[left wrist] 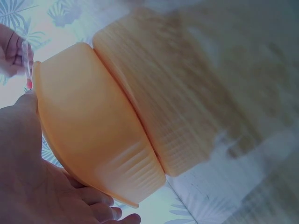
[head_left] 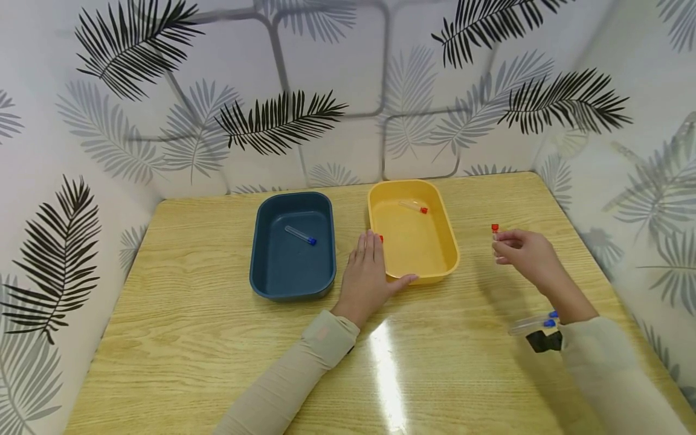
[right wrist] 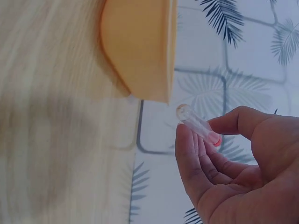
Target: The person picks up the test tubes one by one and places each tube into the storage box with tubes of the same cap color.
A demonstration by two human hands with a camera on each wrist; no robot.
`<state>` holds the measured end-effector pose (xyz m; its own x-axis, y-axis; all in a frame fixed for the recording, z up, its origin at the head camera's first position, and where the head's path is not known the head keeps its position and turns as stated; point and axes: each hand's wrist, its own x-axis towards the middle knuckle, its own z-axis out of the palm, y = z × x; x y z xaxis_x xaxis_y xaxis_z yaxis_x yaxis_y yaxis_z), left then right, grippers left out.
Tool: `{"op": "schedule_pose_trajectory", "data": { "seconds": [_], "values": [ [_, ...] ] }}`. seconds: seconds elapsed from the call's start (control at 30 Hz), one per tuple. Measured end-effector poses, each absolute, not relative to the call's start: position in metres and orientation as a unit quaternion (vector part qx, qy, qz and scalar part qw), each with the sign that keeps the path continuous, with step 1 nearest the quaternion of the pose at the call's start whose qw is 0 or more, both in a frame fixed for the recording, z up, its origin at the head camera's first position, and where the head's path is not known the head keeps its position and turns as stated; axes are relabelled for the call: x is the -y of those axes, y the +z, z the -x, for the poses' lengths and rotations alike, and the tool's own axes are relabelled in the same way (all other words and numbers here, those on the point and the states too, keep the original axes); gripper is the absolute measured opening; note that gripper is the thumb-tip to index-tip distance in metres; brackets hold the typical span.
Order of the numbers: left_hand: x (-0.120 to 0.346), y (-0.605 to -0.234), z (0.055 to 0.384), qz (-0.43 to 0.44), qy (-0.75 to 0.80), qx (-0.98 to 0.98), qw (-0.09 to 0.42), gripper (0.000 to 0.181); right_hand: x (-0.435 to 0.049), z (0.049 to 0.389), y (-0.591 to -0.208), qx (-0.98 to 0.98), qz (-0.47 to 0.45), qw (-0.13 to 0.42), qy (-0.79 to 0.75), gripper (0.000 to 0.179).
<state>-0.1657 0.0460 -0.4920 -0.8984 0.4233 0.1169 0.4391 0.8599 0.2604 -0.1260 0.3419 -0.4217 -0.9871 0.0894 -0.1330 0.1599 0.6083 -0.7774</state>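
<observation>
My left hand (head_left: 365, 275) rests along the left front side of the yellow bin (head_left: 418, 257), fingers straight and thumb spread over its front rim. To the right of the bin, my right hand (head_left: 524, 257) pinches a clear test tube (right wrist: 197, 122) with a red cap (head_left: 495, 227) between thumb and fingers, above the table. Inside the yellow bin, a red-capped tube (head_left: 414, 207) lies near the back. Another red cap (head_left: 381, 238) shows beside my left fingertips, the rest of it hidden behind the hand.
A dark blue bin (head_left: 293, 272) stands left of the yellow one, with a blue-capped tube (head_left: 300, 234) in it. Blue-capped tubes (head_left: 530, 325) lie on the wooden table (head_left: 206, 338) beside my right wrist. A leaf-patterned wall (head_left: 337, 78) surrounds the table's back and sides.
</observation>
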Motion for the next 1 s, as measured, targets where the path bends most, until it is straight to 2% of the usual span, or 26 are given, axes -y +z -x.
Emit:
{"op": "schedule_pose_trajectory", "data": {
  "seconds": [0.37, 1.0],
  "values": [
    [-0.045, -0.493, 0.166, 0.222, -0.141, 0.964, 0.023, 0.112, -0.31, 0.148, -0.415, -0.888, -0.045, 0.042, -0.456, 0.041],
    [-0.046, -0.491, 0.166, 0.217, -0.135, 0.967, 0.011, 0.113, -0.269, 0.175, -0.445, -0.861, -0.033, 0.083, -0.5, 0.037]
  ]
}}
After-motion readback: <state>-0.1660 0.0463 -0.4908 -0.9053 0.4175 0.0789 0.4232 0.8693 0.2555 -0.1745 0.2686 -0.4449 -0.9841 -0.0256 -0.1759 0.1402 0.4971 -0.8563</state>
